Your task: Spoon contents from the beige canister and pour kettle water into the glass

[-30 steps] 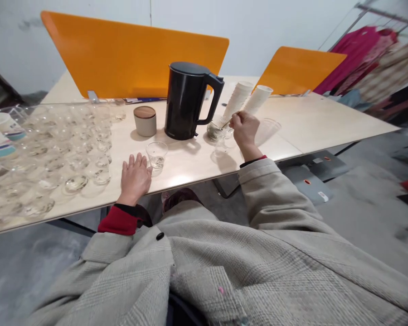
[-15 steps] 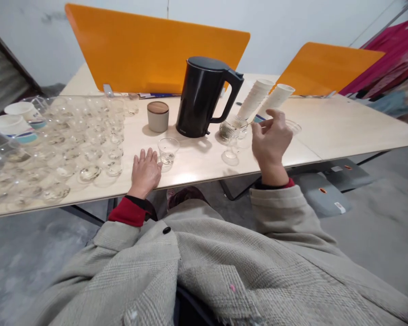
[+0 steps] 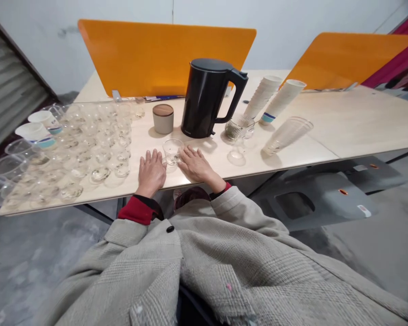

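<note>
A clear plastic cup [image 3: 172, 146] with some dark bits in its bottom stands near the table's front edge. My left hand [image 3: 152, 172] lies flat on the tabletop to the left of it, fingers stretched out and holding nothing. From the right, my right hand [image 3: 197, 164] rests palm down with fingertips at the cup's side; whether they touch it I cannot tell. Behind the cup are a grey jar [image 3: 163, 123] with a wooden lid and a black electric kettle [image 3: 202, 102]. A ribbed glass cup [image 3: 237, 128] sits to the kettle's right.
Many clear cups [image 3: 101, 174] crowd the table's left side, with white paper cups [image 3: 37, 134] among them. On the right stand paper cup stacks [image 3: 262, 97] and a leaning stack of clear cups [image 3: 285, 135]. An orange divider [image 3: 166, 59] rises behind. Grey chairs [image 3: 326, 192] stand below.
My right hand has come down from above the ribbed glass cup, where it pinched a thin stick-like handle, and moved left to the clear plastic cup. The left hand stays on the table.
</note>
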The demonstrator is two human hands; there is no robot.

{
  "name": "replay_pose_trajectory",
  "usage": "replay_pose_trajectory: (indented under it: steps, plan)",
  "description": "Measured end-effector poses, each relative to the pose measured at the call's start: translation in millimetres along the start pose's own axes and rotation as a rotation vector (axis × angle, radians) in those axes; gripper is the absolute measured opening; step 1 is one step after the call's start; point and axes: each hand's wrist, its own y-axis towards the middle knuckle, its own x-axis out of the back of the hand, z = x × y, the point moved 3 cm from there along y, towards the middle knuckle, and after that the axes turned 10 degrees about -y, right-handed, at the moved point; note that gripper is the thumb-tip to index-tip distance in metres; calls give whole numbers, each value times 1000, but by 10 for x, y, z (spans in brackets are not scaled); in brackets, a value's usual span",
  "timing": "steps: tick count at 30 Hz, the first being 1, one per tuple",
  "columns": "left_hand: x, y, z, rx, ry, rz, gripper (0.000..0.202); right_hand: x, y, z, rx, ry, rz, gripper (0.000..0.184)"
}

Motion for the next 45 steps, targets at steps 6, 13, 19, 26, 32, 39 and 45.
replay_pose_trajectory:
  steps: [6, 13, 19, 26, 32, 39, 45]
  plan:
    - [-32, 9, 29, -22, 9, -7, 64, 43, -7, 108, 30, 5, 27, 67]
    - [-45, 12, 66, -28, 1, -21, 62, 53, -33, 59, -24, 26, -31, 68]
    - [-30, 14, 50, -2, 2, -3, 63, 51, -63, 58, -122, -13, -27, 70]
    - [-24, 9, 28, 9, 8, -4, 63, 22, -64, 70, -110, -14, -35, 70]
    - [-47, 9, 51, 0, 18, -21, 64, -2, -51, 68, -115, -28, -34, 69]
    - [-70, 12, 60, 9, -12, -25, 63, 10, -53, 73, -111, -38, -21, 70]
    - [-19, -16, 35, 5, -3, -8, 63, -11, -52, 74, -109, -47, -8, 69]
